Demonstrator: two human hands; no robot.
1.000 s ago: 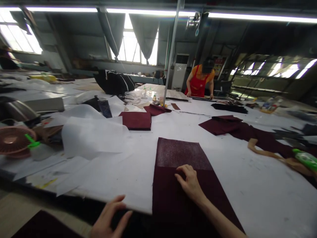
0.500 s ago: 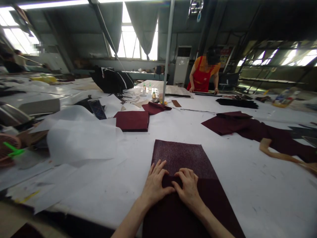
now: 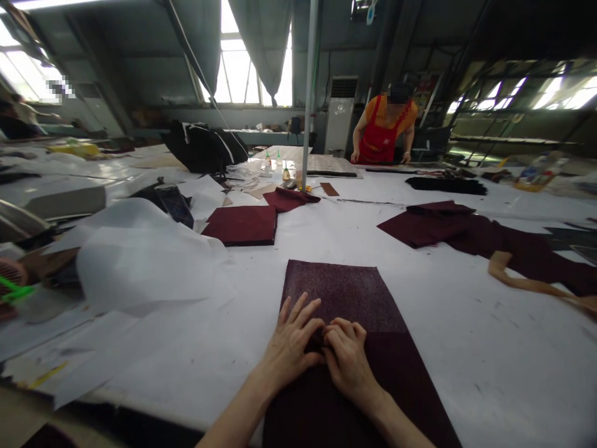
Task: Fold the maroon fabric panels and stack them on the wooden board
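A long dark maroon cloth panel (image 3: 396, 379) lies in front of me on the white tabletop, its far part paler and speckled. My left hand (image 3: 293, 336) rests on the left side of the panel, three fingers spread flat and the thumb and index finger curved with a gap between them. Beside it, almost touching, my right hand (image 3: 347, 354) has its fingers curled against the thumb, pinching the cloth where the plain and speckled parts meet. The pinched bit is mostly hidden by the fingers.
A stack of maroon cloth (image 3: 242, 225) sits beyond the panel, with white sheets (image 3: 149, 261) to the left. Crumpled maroon cloth (image 3: 443, 227) and a tan strip (image 3: 522, 283) lie right. A pole (image 3: 308, 93) rises mid-table; a person in a red apron (image 3: 382, 137) stands opposite.
My right hand has closed its fingers on the cloth and shifted slightly left, nearer my left hand. The left hand's fingers have spread wider. The whole view has shifted a little.
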